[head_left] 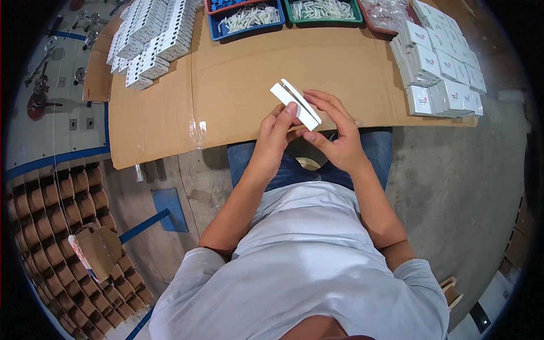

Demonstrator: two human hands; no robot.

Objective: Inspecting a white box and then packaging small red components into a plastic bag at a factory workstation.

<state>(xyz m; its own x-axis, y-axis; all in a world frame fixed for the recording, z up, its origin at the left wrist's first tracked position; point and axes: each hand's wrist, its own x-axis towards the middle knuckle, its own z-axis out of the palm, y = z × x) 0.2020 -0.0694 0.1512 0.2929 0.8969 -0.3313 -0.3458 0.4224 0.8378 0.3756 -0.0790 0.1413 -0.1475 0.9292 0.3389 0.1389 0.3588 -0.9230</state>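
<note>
Both my hands are raised at the near edge of the cardboard-covered table, around a small white box-like piece (296,107). It is tilted, and a dark gap runs lengthwise between its two white sides. My left hand (273,136) grips it from the left, the thumb pressed on its front face and the other fingers mostly hidden behind. My right hand (340,139) curves round the right side, forefinger near the far edge and thumb at the lower end. What lies inside the gap is too dark to make out.
The tabletop (238,85) bears stacked white pieces with dark openings (150,39) at far left and stacked white boxes (447,68) at right. A blue tray (249,28) and a green tray (323,22) hold small white parts; a reddish tray (382,28) holds clear plastic bags.
</note>
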